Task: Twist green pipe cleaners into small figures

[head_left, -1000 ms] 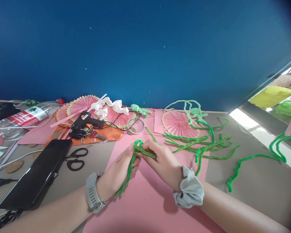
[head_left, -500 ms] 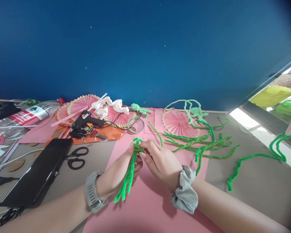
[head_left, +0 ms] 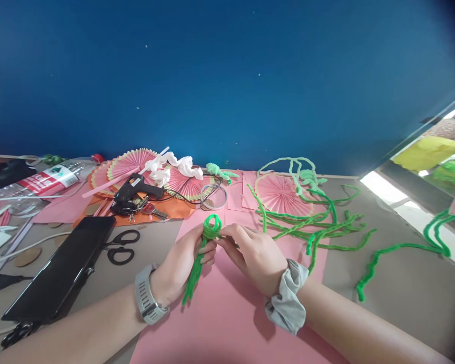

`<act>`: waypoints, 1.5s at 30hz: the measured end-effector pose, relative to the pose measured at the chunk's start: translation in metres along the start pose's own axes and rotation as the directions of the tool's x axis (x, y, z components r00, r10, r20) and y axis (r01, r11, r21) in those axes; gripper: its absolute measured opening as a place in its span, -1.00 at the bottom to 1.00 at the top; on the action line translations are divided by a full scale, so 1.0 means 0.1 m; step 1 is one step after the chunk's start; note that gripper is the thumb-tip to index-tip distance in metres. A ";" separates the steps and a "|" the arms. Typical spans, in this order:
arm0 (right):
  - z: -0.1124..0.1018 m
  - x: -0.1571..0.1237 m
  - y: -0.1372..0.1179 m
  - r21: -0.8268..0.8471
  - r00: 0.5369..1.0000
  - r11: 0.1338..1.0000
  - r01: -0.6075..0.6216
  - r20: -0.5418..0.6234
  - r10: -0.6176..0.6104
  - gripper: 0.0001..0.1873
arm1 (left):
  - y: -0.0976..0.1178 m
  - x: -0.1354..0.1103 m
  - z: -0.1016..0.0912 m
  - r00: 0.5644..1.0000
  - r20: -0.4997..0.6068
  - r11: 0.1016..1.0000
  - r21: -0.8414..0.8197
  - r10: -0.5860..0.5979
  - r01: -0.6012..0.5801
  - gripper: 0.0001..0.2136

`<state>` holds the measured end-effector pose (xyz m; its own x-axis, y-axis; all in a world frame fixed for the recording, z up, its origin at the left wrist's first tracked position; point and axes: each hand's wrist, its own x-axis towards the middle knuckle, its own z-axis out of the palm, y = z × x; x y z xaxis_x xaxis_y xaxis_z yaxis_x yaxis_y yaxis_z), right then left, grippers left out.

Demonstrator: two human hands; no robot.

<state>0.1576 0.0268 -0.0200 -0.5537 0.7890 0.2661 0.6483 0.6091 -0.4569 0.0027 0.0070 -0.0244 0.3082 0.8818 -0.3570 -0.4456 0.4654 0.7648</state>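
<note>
A bundle of bright green pipe cleaners [head_left: 193, 280] hangs from my left hand [head_left: 184, 258], which is closed around it below a small loop at its top. A darker green strand wraps across the bundle just under that loop. My right hand [head_left: 250, 253] pinches the strand's end between thumb and fingertips, close beside the left fingers. Part of the strand is hidden by the right fingers. Both hands are above a pink paper sheet [head_left: 220, 328]. More green pipe cleaners [head_left: 307, 222] lie loose beyond the right hand.
Black scissors [head_left: 122, 247], a black phone [head_left: 60, 273], a glue gun [head_left: 134, 189] and keys [head_left: 155, 211] lie left. Pleated pink paper fans [head_left: 282, 194] and a clear tape ring [head_left: 214, 196] lie along the blue partition [head_left: 227, 91]. A plastic bottle [head_left: 41, 184] rests far left.
The bundle has turned in my left hand, so its loop shows more fully and its hanging ends sit closer together. My right hand has drawn the strand slightly rightward.
</note>
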 end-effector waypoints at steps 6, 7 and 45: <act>-0.16 0.12 0.08 0.295 0.969 0.942 -0.163 0.226 0.097 -0.70 | 0.12 0.00 0.03 0.993 0.033 0.991 0.071 0.114 -0.116 -0.78; -0.22 0.15 0.12 0.348 0.950 0.923 -0.167 0.306 0.056 -0.68 | 0.15 -0.01 0.02 0.990 0.088 0.985 0.122 0.114 -0.124 -0.76; -0.30 0.08 -0.05 -0.234 0.953 0.967 0.104 0.301 -0.029 -0.77 | 0.16 -0.13 0.04 0.946 0.147 0.190 0.960 0.288 -0.207 -0.80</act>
<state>0.1654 0.0321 0.0101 -0.7041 0.7100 0.0111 0.6918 0.6894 -0.2150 -0.0049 0.0026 -0.0052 0.2870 0.9571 -0.0392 0.6584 -0.1674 0.7338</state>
